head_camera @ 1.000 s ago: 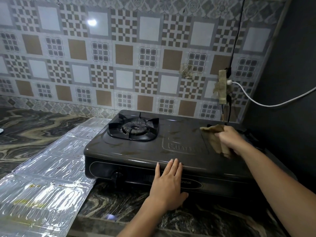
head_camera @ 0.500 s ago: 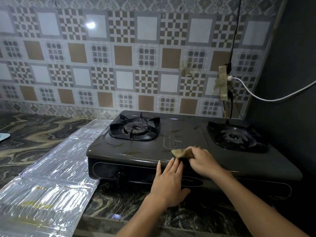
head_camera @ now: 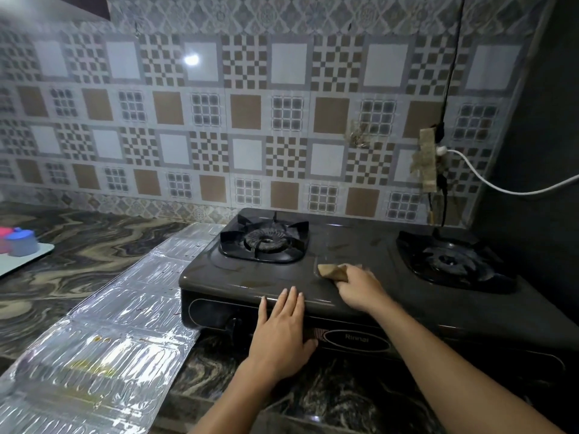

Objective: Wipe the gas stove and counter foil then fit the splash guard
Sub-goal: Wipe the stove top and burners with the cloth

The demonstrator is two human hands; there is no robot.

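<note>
Right hand [head_camera: 357, 288]: fingers curled round a tan folded cloth [head_camera: 332, 271], pressing it on the top of the dark grey two-burner gas stove [head_camera: 360, 252], between the burners. Left hand [head_camera: 282, 333]: fingers straight, lying flat on the stove's front edge. Front panel oval reads "Rinnai" [head_camera: 356, 338]. Crinkled silver foil sheet [head_camera: 103, 336] lies on the marbled worktop [head_camera: 72, 245], touching the stove's left side.

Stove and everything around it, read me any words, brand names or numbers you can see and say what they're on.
"Rinnai": in the oval badge on the stove's front panel.
Raised lettering on the stove top, between the burners: too faint to read.
Foil, wall tiles, containers at far left: no readable text.
</note>
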